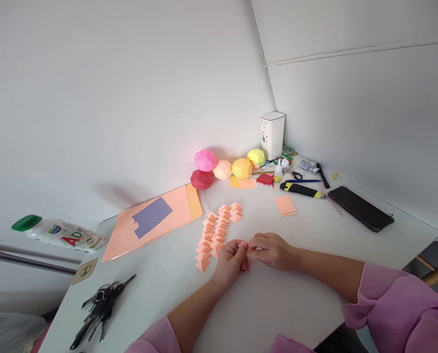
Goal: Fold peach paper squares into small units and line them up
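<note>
My left hand [230,262] pinches a small peach paper piece [243,244] between thumb and fingers, most of it hidden by them. From the other side my right hand [273,251] closes its fingertips at the edge of the same piece. Just left of my hands lie rows of folded peach paper pieces [220,231], pointed and overlapping. Flat peach paper slips [285,206] rest farther back on the right.
Faceted paper balls, among them a pink one [205,161], stand by the wall. A utility knife [302,190], glue bottle [278,172] and phone [361,208] lie right. Peach sheets [121,240], a white bottle [71,236] and keys [103,309] are left on the table [270,304].
</note>
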The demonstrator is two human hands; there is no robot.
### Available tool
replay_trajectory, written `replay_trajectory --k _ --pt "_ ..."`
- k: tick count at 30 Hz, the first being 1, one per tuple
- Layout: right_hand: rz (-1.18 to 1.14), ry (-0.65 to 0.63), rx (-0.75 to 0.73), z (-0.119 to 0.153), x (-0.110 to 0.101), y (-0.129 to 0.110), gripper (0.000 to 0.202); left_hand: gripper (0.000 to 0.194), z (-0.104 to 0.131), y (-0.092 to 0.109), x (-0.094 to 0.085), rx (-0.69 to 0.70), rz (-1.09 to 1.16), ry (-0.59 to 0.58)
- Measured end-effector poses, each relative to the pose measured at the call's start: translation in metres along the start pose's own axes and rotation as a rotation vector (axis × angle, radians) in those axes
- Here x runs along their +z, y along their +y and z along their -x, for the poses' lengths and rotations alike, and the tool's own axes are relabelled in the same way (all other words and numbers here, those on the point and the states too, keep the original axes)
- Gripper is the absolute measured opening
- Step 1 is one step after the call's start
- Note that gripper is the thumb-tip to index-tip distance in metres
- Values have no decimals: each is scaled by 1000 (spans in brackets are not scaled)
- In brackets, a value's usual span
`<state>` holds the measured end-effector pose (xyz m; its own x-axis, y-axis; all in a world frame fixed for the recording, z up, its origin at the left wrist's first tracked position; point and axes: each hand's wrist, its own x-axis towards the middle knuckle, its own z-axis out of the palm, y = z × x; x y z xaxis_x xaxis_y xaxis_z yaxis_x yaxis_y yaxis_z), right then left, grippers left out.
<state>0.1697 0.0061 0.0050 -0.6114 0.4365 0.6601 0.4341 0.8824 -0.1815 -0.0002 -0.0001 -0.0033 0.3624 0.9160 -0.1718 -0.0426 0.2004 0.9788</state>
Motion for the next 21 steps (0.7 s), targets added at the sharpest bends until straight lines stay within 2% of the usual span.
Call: replay_trajectory --k 4,9,14,21 --pt "31 44 -17 1 -1 1 24 37 0 -1 1 1 -10 40" --pt "-70 33 20 4 2 3 24 35 2 3 4 -5 -59 72" --pt "-241 20 160 9 7 6 23 33 4 6 5 27 -181 99" --pt "-500 -15 423 8 5 7 24 33 8 6 3 51 -287 38"
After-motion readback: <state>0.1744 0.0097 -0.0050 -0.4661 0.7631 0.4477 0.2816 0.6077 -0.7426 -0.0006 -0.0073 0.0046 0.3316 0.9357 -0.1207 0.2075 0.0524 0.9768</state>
